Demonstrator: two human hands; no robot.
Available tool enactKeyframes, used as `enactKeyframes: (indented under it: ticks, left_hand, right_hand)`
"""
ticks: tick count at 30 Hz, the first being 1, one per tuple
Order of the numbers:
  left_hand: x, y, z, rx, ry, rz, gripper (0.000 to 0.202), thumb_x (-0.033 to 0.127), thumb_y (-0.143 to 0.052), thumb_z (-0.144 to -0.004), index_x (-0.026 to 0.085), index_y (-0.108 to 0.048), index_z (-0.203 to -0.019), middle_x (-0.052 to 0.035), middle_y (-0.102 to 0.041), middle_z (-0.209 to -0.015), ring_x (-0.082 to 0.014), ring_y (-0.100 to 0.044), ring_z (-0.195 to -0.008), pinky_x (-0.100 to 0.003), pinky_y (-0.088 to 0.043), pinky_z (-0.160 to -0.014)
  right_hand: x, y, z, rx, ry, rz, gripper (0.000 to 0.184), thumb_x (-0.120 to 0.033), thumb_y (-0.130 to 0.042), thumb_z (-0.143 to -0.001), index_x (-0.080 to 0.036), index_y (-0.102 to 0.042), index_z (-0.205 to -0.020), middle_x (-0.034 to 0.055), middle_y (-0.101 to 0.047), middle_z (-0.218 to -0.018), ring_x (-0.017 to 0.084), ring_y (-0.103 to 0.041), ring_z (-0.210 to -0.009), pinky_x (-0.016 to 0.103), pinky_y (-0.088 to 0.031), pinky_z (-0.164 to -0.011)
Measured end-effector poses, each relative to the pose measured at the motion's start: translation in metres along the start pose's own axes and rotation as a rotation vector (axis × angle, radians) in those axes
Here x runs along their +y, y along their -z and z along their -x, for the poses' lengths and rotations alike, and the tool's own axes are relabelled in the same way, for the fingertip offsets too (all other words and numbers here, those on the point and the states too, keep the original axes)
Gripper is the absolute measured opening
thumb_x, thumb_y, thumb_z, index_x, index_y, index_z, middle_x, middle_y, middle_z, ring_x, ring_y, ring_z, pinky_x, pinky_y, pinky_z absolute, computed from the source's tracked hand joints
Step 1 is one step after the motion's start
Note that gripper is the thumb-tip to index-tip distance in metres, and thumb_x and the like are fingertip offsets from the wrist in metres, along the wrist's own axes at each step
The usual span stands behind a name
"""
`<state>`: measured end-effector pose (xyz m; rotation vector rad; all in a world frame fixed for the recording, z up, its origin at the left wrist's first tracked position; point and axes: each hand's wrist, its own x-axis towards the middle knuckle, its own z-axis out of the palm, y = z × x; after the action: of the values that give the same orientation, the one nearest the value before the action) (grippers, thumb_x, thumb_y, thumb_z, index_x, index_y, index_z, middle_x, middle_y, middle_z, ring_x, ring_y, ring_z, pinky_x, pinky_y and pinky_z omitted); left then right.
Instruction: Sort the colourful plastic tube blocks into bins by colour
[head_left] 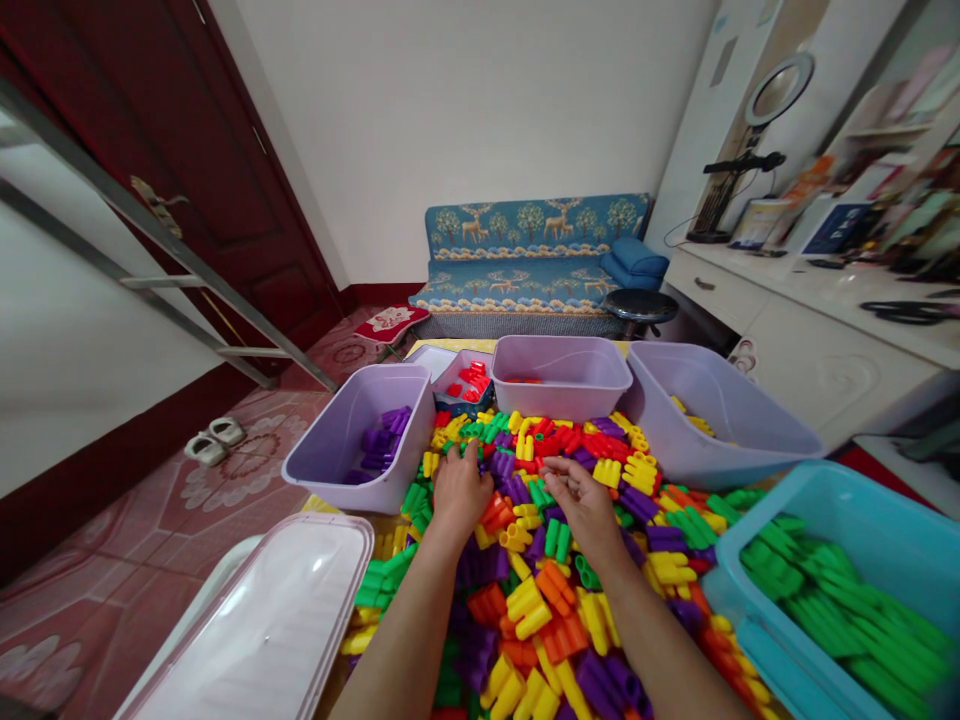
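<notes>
A deep heap of bullet-shaped plastic building pieces (556,540) in yellow, purple, green, orange and red covers the table in front of me. My left hand (461,490) reaches over the left part of the heap, palm down, its fingers apart and touching pieces near some green ones. To its right, my right hand (585,500) hovers low above the pieces with fingers slightly bent and apart. Nothing held shows in either hand, though the fingertips are partly lost among the pieces. Beyond my left hand, a lilac bin (322,470) holds purple pieces (386,440).
A turquoise bin (847,490) with green pieces (832,590) stands at right. Behind the heap are a small box (450,375) of red pieces, a lilac bin (562,390) and another (675,455) with yellow pieces. A translucent lid (262,620) lies front left.
</notes>
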<state>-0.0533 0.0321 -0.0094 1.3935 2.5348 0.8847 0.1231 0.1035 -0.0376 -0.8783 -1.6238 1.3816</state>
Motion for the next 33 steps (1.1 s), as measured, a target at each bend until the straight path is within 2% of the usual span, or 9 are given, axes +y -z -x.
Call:
enactKeyframes:
  ticks: [3,7,10,13,16,20,26,30,33]
  left_hand:
    - [-0.002,0.003,-0.004,-0.008,-0.165,0.05,0.053,0.007,-0.061,-0.068,0.023,-0.063,-0.118,-0.0115,-0.064,-0.108,-0.0298,-0.057,-0.106,-0.043,-0.042,-0.095]
    - [0.006,0.004,-0.001,-0.076,-0.315,0.455,0.045,0.011,-0.067,-0.07,0.024,-0.066,-0.113,-0.0067,-0.068,-0.106,-0.0251,-0.061,-0.1,-0.038,-0.046,-0.091]
    - [0.016,-0.004,0.006,-0.235,-0.275,0.746,0.045,0.02,-0.071,-0.073,0.022,-0.063,-0.117,-0.0061,-0.069,-0.105,-0.0214,-0.064,-0.089,-0.032,-0.051,-0.08]
    - [0.022,-0.015,0.012,-0.233,-0.192,0.887,0.05,0.021,-0.073,-0.071,0.02,-0.06,-0.12,-0.0068,-0.069,-0.103,-0.02,-0.064,-0.089,-0.032,-0.051,-0.083]
    - [0.024,-0.019,0.012,-0.178,-0.139,0.939,0.053,0.019,-0.077,-0.068,0.018,-0.06,-0.118,-0.006,-0.069,-0.096,-0.0189,-0.064,-0.088,-0.032,-0.051,-0.084]
    - [0.024,-0.019,0.01,-0.187,-0.051,1.028,0.051,0.027,-0.079,-0.065,0.015,-0.06,-0.11,-0.0032,-0.066,-0.079,-0.016,-0.063,-0.071,-0.026,-0.052,-0.062]
    - [0.023,-0.02,0.01,-0.262,0.01,1.13,0.042,0.035,-0.078,-0.065,0.016,-0.056,-0.095,-0.0012,-0.064,-0.077,-0.0144,-0.062,-0.067,-0.024,-0.052,-0.057]
    - [0.02,-0.023,0.01,-0.177,-0.029,1.043,0.031,0.029,-0.076,-0.067,0.018,-0.051,-0.083,0.0037,-0.058,-0.069,-0.0107,-0.057,-0.063,-0.021,-0.047,-0.059]
    - [0.015,-0.027,0.009,-0.154,-0.043,0.989,0.025,0.026,-0.072,-0.071,0.018,-0.052,-0.084,0.0037,-0.057,-0.069,-0.0104,-0.056,-0.062,-0.02,-0.045,-0.059]
  right_hand:
    - [0.0,0.0,0.0,-0.007,0.006,-0.004,0.039,-0.049,-0.06,-0.081,-0.019,-0.064,-0.105,0.0091,-0.07,-0.099,0.024,-0.066,-0.09,0.037,-0.053,-0.079]
    - [-0.003,0.0,0.0,-0.021,0.021,0.03,0.039,-0.047,-0.061,-0.08,-0.02,-0.063,-0.108,0.0091,-0.07,-0.101,0.023,-0.066,-0.089,0.037,-0.053,-0.079]
    - [-0.006,0.001,0.001,-0.057,0.074,0.079,0.038,-0.041,-0.062,-0.081,-0.021,-0.061,-0.113,0.0085,-0.067,-0.11,0.023,-0.064,-0.097,0.038,-0.051,-0.085]
    - [-0.005,0.001,0.002,-0.077,0.119,0.069,0.035,-0.037,-0.061,-0.082,-0.022,-0.062,-0.113,0.0082,-0.065,-0.115,0.023,-0.062,-0.105,0.04,-0.048,-0.093]
    - [0.0,0.001,0.0,-0.044,0.107,0.025,0.037,-0.034,-0.064,-0.079,-0.021,-0.062,-0.113,0.0088,-0.066,-0.111,0.023,-0.062,-0.104,0.04,-0.049,-0.093]
    - [0.002,0.001,-0.002,0.002,0.122,-0.021,0.033,-0.033,-0.072,-0.071,-0.021,-0.068,-0.102,0.0088,-0.062,-0.112,0.023,-0.062,-0.104,0.039,-0.051,-0.091]
    - [-0.011,0.011,0.002,-0.024,0.139,0.156,0.023,-0.036,-0.076,-0.065,-0.021,-0.067,-0.079,0.0075,-0.062,-0.108,0.023,-0.064,-0.09,0.032,-0.055,-0.068]
    - [-0.026,0.019,0.009,0.069,0.098,0.382,0.023,-0.035,-0.076,-0.064,-0.022,-0.06,-0.074,-0.0009,-0.062,-0.068,0.016,-0.057,-0.059,0.029,-0.048,-0.056]
    - [-0.042,0.024,0.017,0.264,0.062,0.125,0.027,-0.038,-0.072,-0.07,-0.02,-0.059,-0.085,0.0007,-0.063,-0.073,0.014,-0.057,-0.057,0.026,-0.047,-0.053]
